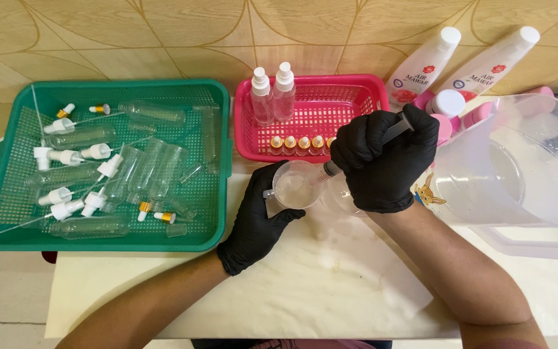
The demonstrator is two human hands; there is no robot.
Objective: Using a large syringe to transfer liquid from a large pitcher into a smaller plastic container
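Head view: left hand [258, 216], gloved, grips a small clear cup [296, 185] on the tabletop [330, 284] before the pink basket [311, 119] — right hand [382, 158] fist-closed around a syringe [363, 150], tip in cup.

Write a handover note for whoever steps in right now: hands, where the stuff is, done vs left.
Left hand, black glove: steadies a small clear cup on the white board.
Right hand, black glove: grips a syringe, tip angled down into the cup.
Pink basket: two capped spray bottles standing upright, plus a row of small gold-capped vials.
Green basket: many empty clear bottles lying down, loose white spray heads among them.
Large clear jug at right; two white bottles behind it.
Done: two bottles assembled. Left: the empties in the green basket.
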